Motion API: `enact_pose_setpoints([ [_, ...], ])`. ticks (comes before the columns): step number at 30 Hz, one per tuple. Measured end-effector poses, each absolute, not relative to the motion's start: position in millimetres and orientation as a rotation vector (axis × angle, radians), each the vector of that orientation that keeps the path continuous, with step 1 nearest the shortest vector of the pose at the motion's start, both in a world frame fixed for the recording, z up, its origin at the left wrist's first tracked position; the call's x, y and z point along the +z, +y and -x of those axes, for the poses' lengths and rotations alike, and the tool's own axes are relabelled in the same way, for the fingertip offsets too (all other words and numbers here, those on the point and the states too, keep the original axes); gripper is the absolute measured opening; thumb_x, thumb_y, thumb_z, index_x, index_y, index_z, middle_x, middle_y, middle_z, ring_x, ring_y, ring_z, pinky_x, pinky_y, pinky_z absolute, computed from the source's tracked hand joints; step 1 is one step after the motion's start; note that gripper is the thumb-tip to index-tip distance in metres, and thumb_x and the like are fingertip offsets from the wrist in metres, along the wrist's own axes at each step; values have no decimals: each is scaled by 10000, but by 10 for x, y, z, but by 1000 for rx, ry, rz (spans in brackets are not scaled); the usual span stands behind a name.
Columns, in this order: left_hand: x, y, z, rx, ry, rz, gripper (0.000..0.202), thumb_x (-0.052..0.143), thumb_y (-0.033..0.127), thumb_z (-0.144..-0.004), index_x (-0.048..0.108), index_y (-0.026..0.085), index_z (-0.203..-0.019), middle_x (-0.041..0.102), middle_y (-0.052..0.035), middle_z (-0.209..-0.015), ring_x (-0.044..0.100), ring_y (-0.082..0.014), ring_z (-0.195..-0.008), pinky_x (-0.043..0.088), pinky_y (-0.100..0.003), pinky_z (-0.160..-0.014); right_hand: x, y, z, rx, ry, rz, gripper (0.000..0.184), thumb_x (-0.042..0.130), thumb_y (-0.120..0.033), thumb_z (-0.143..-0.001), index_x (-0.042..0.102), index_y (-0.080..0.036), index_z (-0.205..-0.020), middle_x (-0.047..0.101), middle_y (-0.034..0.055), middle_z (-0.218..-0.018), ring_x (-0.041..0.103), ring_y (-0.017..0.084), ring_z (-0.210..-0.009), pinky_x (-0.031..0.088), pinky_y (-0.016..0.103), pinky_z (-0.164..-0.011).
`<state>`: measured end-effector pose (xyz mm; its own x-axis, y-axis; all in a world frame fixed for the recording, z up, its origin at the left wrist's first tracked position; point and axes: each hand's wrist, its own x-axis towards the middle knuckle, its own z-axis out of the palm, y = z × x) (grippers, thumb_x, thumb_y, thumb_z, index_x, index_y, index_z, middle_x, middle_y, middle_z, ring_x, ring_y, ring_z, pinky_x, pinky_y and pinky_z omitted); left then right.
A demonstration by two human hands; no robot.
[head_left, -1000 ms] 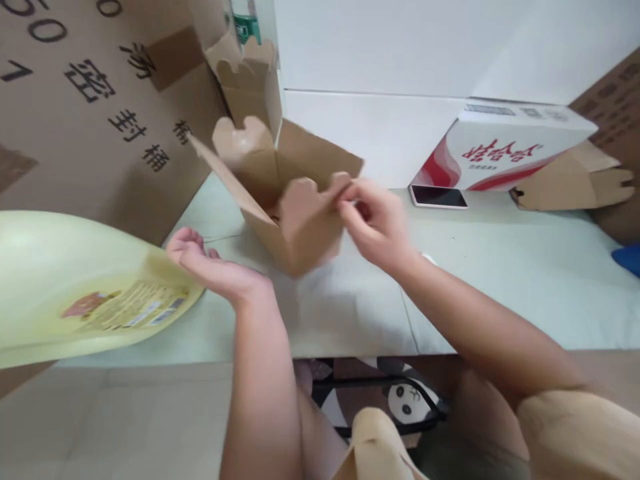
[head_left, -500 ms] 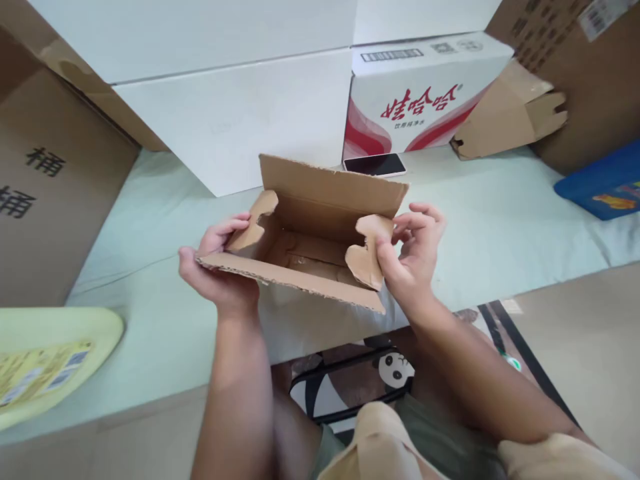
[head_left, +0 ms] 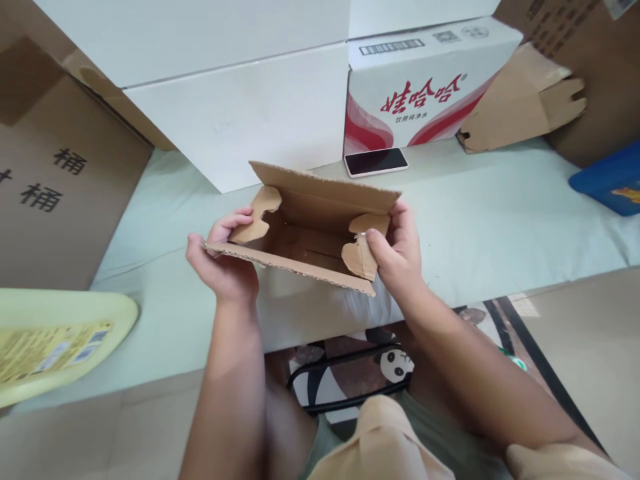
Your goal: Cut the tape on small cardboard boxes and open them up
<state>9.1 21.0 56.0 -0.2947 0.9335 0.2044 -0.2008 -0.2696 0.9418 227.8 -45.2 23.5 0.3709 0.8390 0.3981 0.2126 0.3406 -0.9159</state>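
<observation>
A small brown cardboard box (head_left: pixel 320 190) is held up in front of me, its top open and its flaps standing out. The two long flaps point away from and toward me; the short side flaps have notched, rounded ends. My left hand (head_left: pixel 227 257) grips the left side, thumb outside the near flap and fingers by the left short flap. On the right, my right hand (head_left: pixel 400 247) is closed around the end wall, with its thumb on the right short flap. Inside, the bottom is in shadow, and I make out no contents.
Behind the box stand a white carton (head_left: pixel 240 120) and a red-and-white carton (head_left: pixel 405 100), with a phone (head_left: pixel 376 162) before them. A flattened cardboard piece (head_left: pixel 520 100) and a blue container (head_left: pixel 610 177) lie right. At left are a large brown carton (head_left: pixel 55 187) and a yellow-green container (head_left: pixel 65 347).
My right hand has wrapped more closely round the box's right end, its thumb now pressing the short flap. The box has turned slightly, and the camera view has shifted a little.
</observation>
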Motion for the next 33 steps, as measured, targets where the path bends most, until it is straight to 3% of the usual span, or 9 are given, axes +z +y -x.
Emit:
enact_pose_setpoints([
  [4, 548, 192, -94, 1689, 1094, -1050, 823, 270, 894, -848, 665, 187, -705, 704, -170, -1058, 634, -330, -1117, 488, -479, -1060, 253, -462, -2283, 538, -1131, 1246, 312, 586, -235, -888, 574, -252, -1199, 677, 60, -1140, 657, 200, -1016, 559, 377, -916],
  [8, 442, 196, -19, 1649, 1023, -1152, 859, 221, 925, -848, 697, 216, -752, 714, -129, -1113, 642, -326, -1201, 500, -450, -1086, 224, -469, -2276, 548, -1145, 1223, 264, 574, -297, -916, 558, -254, -1176, 656, 54, -1170, 643, 207, -1073, 533, 387, -969],
  [11, 344, 223, 60, 1635, 916, -1185, 731, 352, 820, -872, 752, 215, -787, 734, -125, -1165, 640, -342, -1233, 490, -461, -1113, 123, -483, -2286, 571, -1132, 1165, 240, 573, -415, -955, 550, -271, -1145, 614, 42, -1124, 614, 213, -1049, 516, 382, -946],
  [17, 278, 246, 128, 1664, 856, -1355, 553, 532, 730, -875, 761, 232, -807, 742, -101, -1136, 639, -326, -1245, 456, -472, -1172, -40, -510, -2306, 677, -1123, 1005, 479, 539, -725, -901, 515, -308, -1133, 544, 48, -1050, 572, 231, -894, 509, 394, -787],
  [20, 255, 273, 116, 1682, 934, -1309, 485, 616, 695, -894, 756, 241, -796, 750, -72, -1097, 672, -278, -1179, 497, -435, -1127, 40, -510, -2301, 679, -1133, 1034, 403, 573, -667, -925, 525, -302, -1091, 544, 36, -1016, 559, 215, -883, 489, 366, -778],
  [23, 214, 316, 105, 1698, 1015, -1281, 363, 771, 608, -839, 771, 258, -937, 773, -44, -1109, 714, -245, -1106, 546, -406, -1063, 122, -512, -2298, 661, -1165, 1074, 277, 637, -521, -938, 537, -292, -1057, 559, 21, -1018, 548, 200, -907, 467, 346, -815],
  [27, 209, 344, 136, 1708, 1031, -1385, 390, 839, 522, -796, 767, 289, -1099, 768, -31, -1269, 684, -257, -1259, 516, -433, -1139, 115, -541, -2293, 706, -1141, 1012, 225, 620, -472, -945, 549, -297, -1067, 572, 12, -1035, 543, 191, -906, 464, 334, -814],
  [33, 279, 293, 219, 1565, 1135, -1468, 186, 727, 431, -884, 803, 262, -898, 769, -67, -1273, 636, -318, -1361, 443, -535, -1226, 92, -643, -2297, 827, -1185, 937, 309, 588, -570, -941, 548, -305, -1094, 612, 37, -1170, 597, 230, -1053, 504, 391, -934],
])
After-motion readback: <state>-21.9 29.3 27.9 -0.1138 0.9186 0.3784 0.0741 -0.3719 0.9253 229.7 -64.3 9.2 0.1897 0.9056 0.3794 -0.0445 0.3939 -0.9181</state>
